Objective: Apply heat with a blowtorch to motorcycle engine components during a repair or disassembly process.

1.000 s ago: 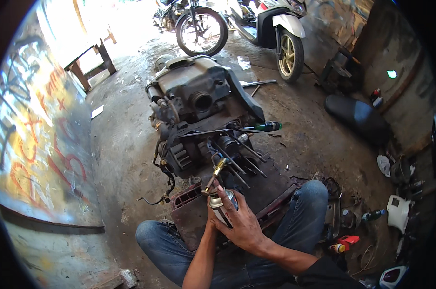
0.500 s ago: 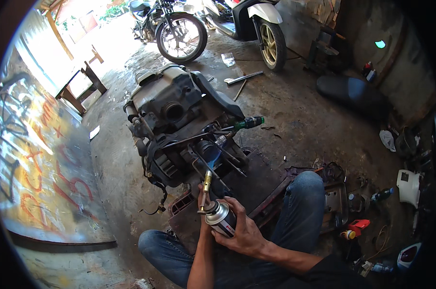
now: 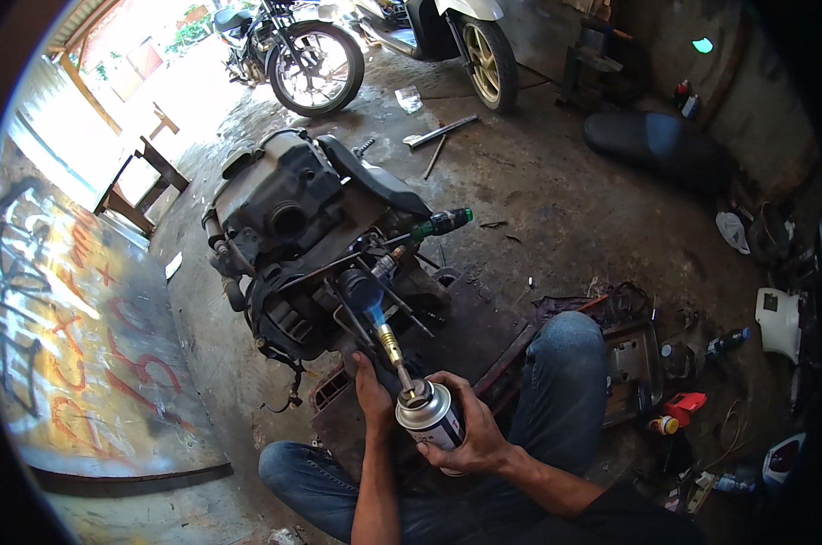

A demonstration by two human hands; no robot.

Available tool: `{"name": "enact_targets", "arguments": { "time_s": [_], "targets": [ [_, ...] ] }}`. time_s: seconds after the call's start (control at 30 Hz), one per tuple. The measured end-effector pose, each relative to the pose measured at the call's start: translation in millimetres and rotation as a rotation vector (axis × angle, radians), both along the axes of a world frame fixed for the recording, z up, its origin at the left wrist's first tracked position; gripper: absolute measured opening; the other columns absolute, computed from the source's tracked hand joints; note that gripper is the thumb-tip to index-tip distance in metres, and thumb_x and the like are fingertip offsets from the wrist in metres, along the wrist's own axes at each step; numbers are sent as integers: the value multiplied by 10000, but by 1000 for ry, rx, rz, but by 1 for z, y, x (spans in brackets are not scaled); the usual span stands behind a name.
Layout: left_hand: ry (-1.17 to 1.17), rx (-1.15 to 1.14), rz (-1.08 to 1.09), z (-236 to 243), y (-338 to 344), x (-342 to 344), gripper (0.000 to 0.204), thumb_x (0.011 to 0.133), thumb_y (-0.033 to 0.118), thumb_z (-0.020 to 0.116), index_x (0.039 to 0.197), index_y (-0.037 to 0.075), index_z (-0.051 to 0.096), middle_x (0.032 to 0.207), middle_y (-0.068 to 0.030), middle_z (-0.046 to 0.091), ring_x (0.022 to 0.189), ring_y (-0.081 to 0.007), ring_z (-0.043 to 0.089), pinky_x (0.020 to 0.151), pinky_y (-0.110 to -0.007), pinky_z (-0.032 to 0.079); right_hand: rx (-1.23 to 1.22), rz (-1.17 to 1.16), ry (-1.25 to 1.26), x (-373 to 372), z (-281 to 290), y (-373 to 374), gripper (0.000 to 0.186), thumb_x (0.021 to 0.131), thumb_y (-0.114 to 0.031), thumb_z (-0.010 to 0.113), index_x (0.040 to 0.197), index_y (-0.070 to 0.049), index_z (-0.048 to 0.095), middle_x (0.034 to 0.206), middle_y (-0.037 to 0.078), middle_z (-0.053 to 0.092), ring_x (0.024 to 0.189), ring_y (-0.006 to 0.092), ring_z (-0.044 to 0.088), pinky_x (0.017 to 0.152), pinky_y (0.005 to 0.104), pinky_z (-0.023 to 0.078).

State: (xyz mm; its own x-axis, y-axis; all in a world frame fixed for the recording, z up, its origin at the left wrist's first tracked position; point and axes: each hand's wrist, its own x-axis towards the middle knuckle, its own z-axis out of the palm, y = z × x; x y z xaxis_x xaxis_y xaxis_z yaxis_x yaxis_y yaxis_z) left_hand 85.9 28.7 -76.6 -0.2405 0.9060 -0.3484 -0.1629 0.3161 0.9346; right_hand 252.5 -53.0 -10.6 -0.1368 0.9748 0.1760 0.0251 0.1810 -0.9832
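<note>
the right hand (image 3: 470,436) has its fingers wrapped tight round a silver gas canister with a brass torch nozzle (image 3: 429,413), tilted so its blue flame (image 3: 363,295) plays on the grimy black engine block (image 3: 311,245) lying beyond, while the left hand (image 3: 372,395) rests curled beside the canister, its grip on anything impossible to tell.
</note>
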Motion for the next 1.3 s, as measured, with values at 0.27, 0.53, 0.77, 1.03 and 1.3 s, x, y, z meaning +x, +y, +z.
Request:
{"name": "enact_targets", "arguments": {
  "time_s": [0.27,0.53,0.77,1.03,1.3],
  "targets": [
    [-137,144,-53,-8,-2,-4,585,1125,499,350,1283,-11,590,1114,-109,696,972,-192,695,869,-330,568,-166,18,211,13,12,8,852,800,-253,806,1484,45,392,1286,192,627,1173,257,649,1026,385,512],
    [-129,146,-13,-5,0,1,602,1135,458,338,1420,-41,518,1258,-170,680,1114,-273,686,985,-387,542,-284,-4,209,48,32,28,831,852,-380,787,1472,37,424,1180,170,681,1082,237,687,974,384,540],
    [993,345,-270,-26,-6,-18,600,1025,314,618,1479,-42,453,1340,-295,619,1203,-439,638,1004,-463,515,-414,65,451,64,37,50,730,912,-401,742,1440,27,476,1161,119,661,1085,177,632,962,345,508],
    [329,161,-33,-16,-5,-3,748,1095,594,356,1341,-68,603,1225,-159,693,1120,-217,669,1022,-338,491,-507,216,333,103,58,83,534,934,-379,702,1295,-8,570,1080,86,657,996,152,622,888,328,524],
    [162,98,-123,-13,0,-19,722,1085,610,376,1346,-22,607,1263,-101,670,1151,-192,635,1042,-331,472,-443,381,-54,128,85,136,507,905,-404,614,1218,-5,607,1019,98,661,859,165,656,788,324,541]
  ]
}}
